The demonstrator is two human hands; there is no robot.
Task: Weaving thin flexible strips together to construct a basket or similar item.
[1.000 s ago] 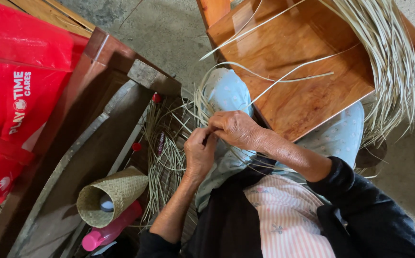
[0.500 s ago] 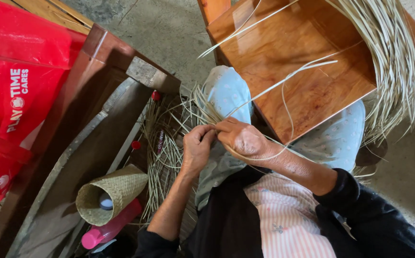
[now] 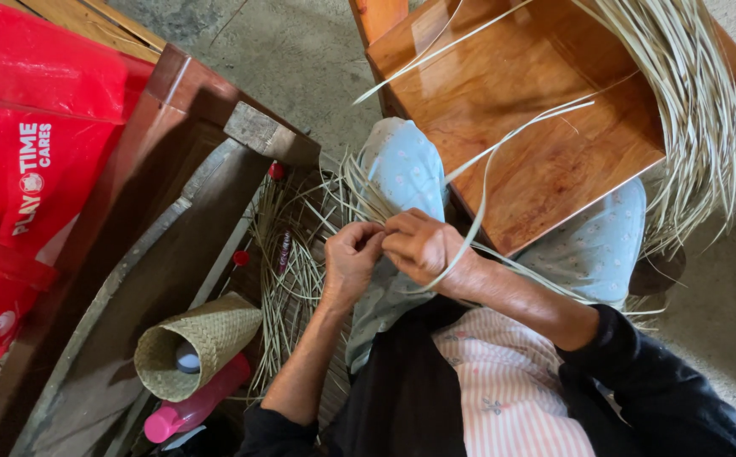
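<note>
My left hand (image 3: 351,258) and my right hand (image 3: 423,247) meet over my lap, fingertips pinched together on thin pale straw strips (image 3: 359,199) of a piece of weaving. One long strip (image 3: 503,140) loops up from my right hand across the wooden stool. More loose strips fan out below my hands (image 3: 296,271) toward the floor. My knees in light blue patterned cloth (image 3: 406,165) lie under the work.
A glossy wooden stool (image 3: 537,127) stands ahead with a thick bundle of straw (image 3: 689,110) draped over its right side. At left are a dark wooden frame (image 3: 173,195), a red bag (image 3: 29,161), a woven cone (image 3: 194,343) and a pink bottle (image 3: 194,410).
Both hands have dropped slightly and drawn closer together. The long strip has swung from lying flat over the stool into a loop curving round my right hand.
</note>
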